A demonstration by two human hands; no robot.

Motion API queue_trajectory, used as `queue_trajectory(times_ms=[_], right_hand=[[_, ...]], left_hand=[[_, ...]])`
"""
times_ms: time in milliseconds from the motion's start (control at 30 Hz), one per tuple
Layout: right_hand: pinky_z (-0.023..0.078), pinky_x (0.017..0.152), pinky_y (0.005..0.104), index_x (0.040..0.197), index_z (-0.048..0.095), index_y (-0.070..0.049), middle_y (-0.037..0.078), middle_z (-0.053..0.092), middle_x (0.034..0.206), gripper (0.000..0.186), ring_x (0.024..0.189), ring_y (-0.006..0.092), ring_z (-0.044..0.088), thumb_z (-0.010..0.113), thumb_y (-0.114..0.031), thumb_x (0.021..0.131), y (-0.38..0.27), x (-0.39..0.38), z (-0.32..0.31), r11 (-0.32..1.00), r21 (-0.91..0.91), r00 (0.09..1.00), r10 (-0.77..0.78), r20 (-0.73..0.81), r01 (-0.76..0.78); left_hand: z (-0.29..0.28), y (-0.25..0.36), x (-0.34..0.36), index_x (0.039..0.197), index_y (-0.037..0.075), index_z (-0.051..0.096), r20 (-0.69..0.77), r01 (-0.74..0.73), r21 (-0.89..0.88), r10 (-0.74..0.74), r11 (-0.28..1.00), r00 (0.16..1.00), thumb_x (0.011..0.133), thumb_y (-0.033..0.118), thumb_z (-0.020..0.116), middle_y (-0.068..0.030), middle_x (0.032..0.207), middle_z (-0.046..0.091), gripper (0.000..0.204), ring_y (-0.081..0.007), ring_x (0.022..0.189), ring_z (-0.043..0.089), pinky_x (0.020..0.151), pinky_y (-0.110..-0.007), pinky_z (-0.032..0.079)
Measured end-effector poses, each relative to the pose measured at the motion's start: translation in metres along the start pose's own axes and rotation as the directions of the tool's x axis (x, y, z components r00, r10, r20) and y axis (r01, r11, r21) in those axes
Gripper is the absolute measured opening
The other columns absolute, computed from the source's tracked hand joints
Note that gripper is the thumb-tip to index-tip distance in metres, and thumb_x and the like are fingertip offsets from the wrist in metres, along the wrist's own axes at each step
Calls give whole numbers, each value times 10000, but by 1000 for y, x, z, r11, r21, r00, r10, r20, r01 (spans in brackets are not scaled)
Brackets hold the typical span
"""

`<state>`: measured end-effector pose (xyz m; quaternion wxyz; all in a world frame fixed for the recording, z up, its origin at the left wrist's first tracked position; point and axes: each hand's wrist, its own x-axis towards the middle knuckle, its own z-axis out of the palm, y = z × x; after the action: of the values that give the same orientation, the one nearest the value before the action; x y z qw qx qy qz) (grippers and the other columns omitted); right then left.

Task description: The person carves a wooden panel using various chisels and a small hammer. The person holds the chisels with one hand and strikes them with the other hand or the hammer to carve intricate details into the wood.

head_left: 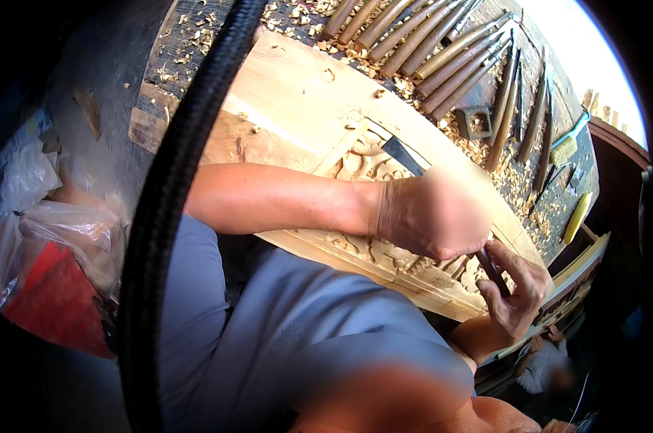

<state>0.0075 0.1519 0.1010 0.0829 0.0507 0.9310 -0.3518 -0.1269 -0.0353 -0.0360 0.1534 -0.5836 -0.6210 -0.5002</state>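
Observation:
My left arm reaches in from the left across a pale wooden panel (283, 68) with carved relief in its recessed middle. My left hand (438, 213), blurred, is closed in a fist above the carving. A wide, flat chisel blade (402, 155) juts from its far side. At the near right, my right hand (515, 289) has its thumb and fingers closed round a dark shaft (494, 273). Blade and shaft lie roughly in line and look like one chisel, but my left hand hides the middle. Part of the carved relief (373, 164) shows around my left wrist.
Several wooden-handled chisels (442, 43) lie among shavings on the dark bench (189, 43). Beyond the panel are a small square block (474, 123), a brush (566, 148) and a yellow object (577, 216). Plastic bags (74, 227) lie left. A black strap (175, 180) crosses the view. Another person (546, 364) is lower right.

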Motion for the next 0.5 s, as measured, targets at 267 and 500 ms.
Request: queue_trajectory(times_ms=[267,500], right_hand=[[545,643,357,1174,839,5,187,745,812,488,664,292,719,866,56,690,7,8,4,983,-69,982,-175,-71,171],[496,564,333,1148,854,-24,147,721,756,436,607,256,687,885,62,722,18,24,-2,934,-92,932,-352,-83,344]], left_hand=[[1,-1,3,1190,31,702,52,47,18,-48,999,998,925,210,691,-12,847,628,320,-150,705,628,546,-309,455],[6,-6,4,1334,31,688,65,49,-9,-49,999,997,935,216,702,-15,875,652,441,-151,710,629,547,-307,461]])
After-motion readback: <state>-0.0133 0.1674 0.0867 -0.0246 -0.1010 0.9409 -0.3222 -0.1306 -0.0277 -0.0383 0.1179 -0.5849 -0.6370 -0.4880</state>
